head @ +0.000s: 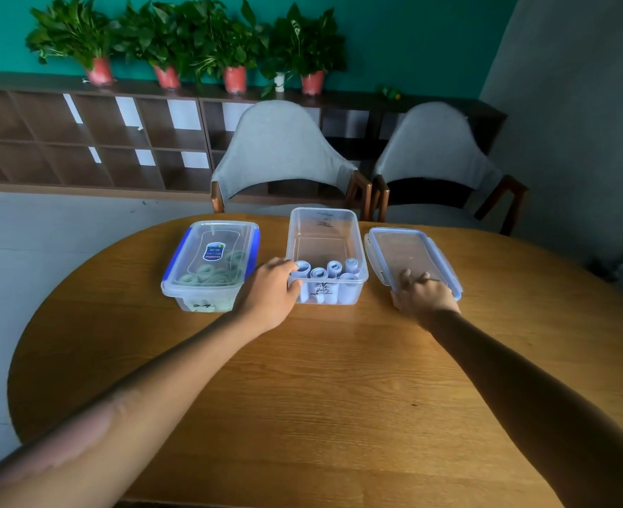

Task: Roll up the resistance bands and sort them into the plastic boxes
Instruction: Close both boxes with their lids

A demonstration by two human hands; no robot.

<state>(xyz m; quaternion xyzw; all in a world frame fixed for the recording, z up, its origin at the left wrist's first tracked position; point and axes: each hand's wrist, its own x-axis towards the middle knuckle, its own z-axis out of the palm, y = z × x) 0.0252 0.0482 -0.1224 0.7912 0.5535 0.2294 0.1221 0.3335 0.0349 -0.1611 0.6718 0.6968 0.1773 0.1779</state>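
Observation:
An open clear plastic box (326, 229) stands at the table's far middle, with several rolled pale blue bands (326, 273) along its near end. My left hand (269, 289) grips the box's near left corner, thumb on the outside wall and fingers over the rim. To its right lies a loose clear lid with blue clips (408, 251), flat on the table. My right hand (423, 293) holds the lid's near edge, fingers on top. On the left stands a closed box with a blue-clipped lid (211, 262), holding rolled green bands (207, 275).
The round wooden table (321, 379) has its far edge just behind the boxes. Two grey chairs (284, 155) stand behind it. A low brown shelf unit (82, 141) with potted plants (178, 42) runs along the teal wall.

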